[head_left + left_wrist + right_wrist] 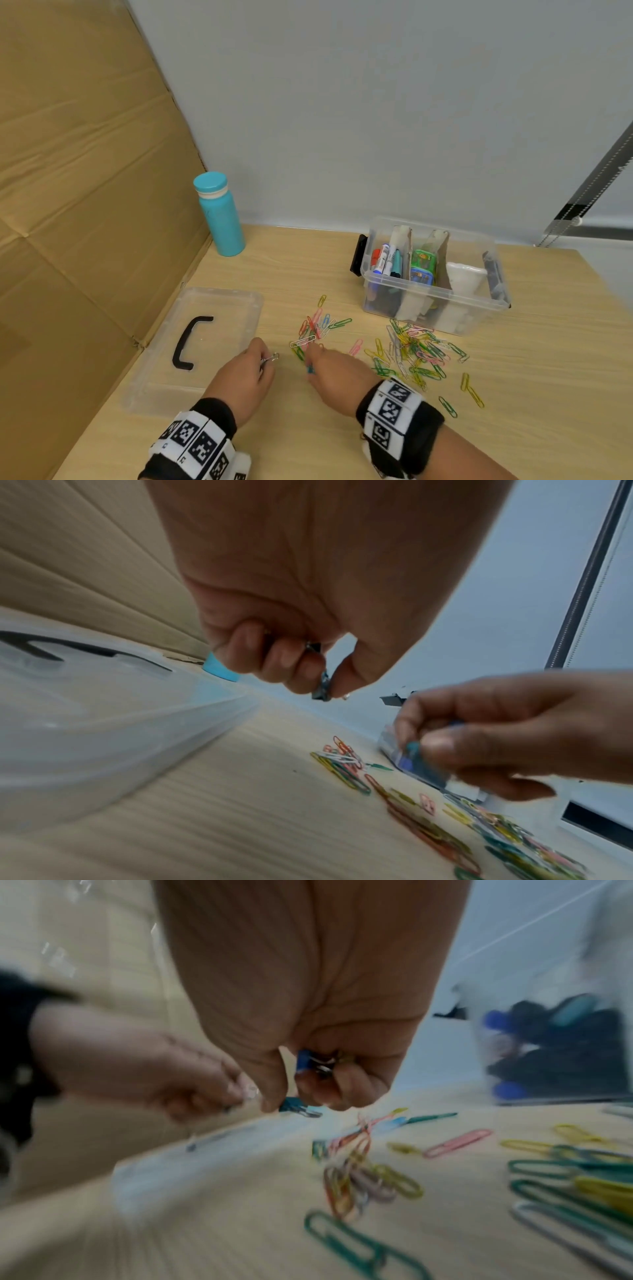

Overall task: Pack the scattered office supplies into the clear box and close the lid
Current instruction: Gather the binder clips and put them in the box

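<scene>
My left hand pinches a small binder clip by its silver wire, just right of the clear lid. In the left wrist view its curled fingers hold the clip above the table. My right hand grips a teal binder clip beside a heap of coloured paper clips. The right wrist view shows more small clips tucked in that palm and the teal one at the fingertips. The clear box, open, stands at the back right.
The lid lies flat with its black handle up. A larger spread of paper clips covers the table in front of the box. A teal bottle stands at the back left against a cardboard wall. The box holds markers and cardboard dividers.
</scene>
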`<state>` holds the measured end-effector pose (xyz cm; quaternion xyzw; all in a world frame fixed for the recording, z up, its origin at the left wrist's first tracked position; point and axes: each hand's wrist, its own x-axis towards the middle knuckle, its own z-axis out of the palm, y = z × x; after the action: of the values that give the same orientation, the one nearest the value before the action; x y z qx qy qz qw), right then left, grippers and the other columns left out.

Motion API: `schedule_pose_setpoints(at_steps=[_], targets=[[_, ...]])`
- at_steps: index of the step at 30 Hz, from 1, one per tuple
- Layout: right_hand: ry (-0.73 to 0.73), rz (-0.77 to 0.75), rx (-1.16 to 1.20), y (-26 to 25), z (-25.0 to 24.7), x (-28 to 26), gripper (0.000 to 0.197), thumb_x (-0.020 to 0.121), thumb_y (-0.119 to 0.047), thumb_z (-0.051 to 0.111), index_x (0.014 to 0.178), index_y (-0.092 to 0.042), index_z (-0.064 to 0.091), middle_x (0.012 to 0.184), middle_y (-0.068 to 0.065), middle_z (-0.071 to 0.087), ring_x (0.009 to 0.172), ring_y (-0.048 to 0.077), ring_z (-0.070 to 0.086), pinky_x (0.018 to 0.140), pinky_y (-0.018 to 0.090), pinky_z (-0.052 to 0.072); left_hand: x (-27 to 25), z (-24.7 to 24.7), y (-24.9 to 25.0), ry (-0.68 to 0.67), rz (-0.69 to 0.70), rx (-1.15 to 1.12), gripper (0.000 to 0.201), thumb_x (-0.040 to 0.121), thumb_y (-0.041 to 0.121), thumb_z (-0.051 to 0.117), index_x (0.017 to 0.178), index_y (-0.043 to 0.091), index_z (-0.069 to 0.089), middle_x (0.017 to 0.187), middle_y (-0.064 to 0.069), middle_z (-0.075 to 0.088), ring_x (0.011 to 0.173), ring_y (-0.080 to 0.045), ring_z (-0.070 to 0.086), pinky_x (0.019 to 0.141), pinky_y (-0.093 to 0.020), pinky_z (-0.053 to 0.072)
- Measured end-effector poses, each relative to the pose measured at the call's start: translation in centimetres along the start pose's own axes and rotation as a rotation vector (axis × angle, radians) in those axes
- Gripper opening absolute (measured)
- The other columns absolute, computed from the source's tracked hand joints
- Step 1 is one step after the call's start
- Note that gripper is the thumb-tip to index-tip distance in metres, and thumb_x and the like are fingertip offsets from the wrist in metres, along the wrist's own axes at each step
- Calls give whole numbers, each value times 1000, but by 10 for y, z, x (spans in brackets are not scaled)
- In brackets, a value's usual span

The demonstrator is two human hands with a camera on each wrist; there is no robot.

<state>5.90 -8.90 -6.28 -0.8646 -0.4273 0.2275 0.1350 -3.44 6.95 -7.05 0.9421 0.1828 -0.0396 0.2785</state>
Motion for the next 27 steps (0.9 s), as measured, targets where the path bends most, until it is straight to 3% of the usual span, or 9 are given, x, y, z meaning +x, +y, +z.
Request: schedule_pose_setpoints(at_steps=[2, 4, 7, 12, 14, 17, 21, 24, 27], targets=[[77, 31, 173, 10, -23, -22, 17, 98, -30, 41, 110, -18, 42, 81, 3, 58, 66, 16, 51, 61, 32, 40, 1, 3, 7, -4, 9, -22, 7, 97, 27, 40, 93, 21, 42, 64, 2, 52, 54, -8, 46, 49, -21, 31], [184, 42, 265, 25, -52, -44, 13, 99, -32, 42, 107, -22, 43, 68, -7, 50, 57, 6, 44, 54, 23, 35, 3, 7, 16, -2, 26, -39, 7, 97, 26, 41, 92, 21, 42, 62, 2, 52, 53, -9, 45, 49, -21, 31], [385, 113, 327, 58, -101, -70, 12, 98, -33, 43, 107, -24, 43, 71, -6, 51, 55, 5, 44, 51, 19, 33, 10, 13, 36, -7, 59, -60, 7, 97, 26, 41, 92, 21, 40, 59, 3, 48, 49, -9, 41, 47, -21, 28], [572, 366, 328, 134, -166, -68, 13, 98, -30, 45, 103, -18, 43, 99, 3, 55, 87, 18, 51, 71, 29, 37, 20, 19, 72, 23, 102, -147, 11, 97, 27, 41, 88, 29, 37, 60, 2, 52, 49, -9, 45, 49, -23, 33], [573, 473, 309, 164, -182, -51, 18, 98, -27, 46, 105, -10, 47, 106, 10, 55, 92, 21, 50, 77, 29, 36, 20, 22, 84, 16, 120, -159, 10, 97, 26, 41, 88, 28, 37, 59, 1, 51, 48, -10, 42, 49, -24, 33], [456, 567, 365, 196, -198, -25, 36, 97, -20, 49, 126, 0, 45, 118, 18, 55, 99, 30, 56, 90, 37, 46, 17, 27, 98, 31, 134, -151, 8, 97, 26, 41, 89, 27, 39, 58, 3, 48, 46, -8, 39, 46, -22, 30], [324, 583, 312, 212, -206, -15, 43, 95, -10, 42, 135, 5, 40, 135, 26, 48, 123, 38, 49, 105, 42, 41, 11, 35, 111, 45, 122, -144, 6, 98, 26, 40, 91, 25, 39, 58, 5, 45, 47, -7, 41, 47, -20, 29], [457, 485, 201, 214, -197, -34, 41, 96, -7, 36, 136, -3, 46, 140, 17, 49, 128, 30, 46, 106, 34, 35, 10, 43, 119, 35, 95, -150, 6, 97, 27, 40, 91, 27, 39, 61, 2, 51, 51, -10, 46, 52, -24, 37], [628, 350, 132, 196, -163, -63, 39, 96, -7, 36, 132, -6, 51, 136, 13, 53, 124, 26, 50, 104, 31, 37, 7, 42, 123, 8, 91, -141, 6, 97, 29, 40, 93, 25, 40, 61, 2, 49, 52, -10, 42, 52, -24, 32]])
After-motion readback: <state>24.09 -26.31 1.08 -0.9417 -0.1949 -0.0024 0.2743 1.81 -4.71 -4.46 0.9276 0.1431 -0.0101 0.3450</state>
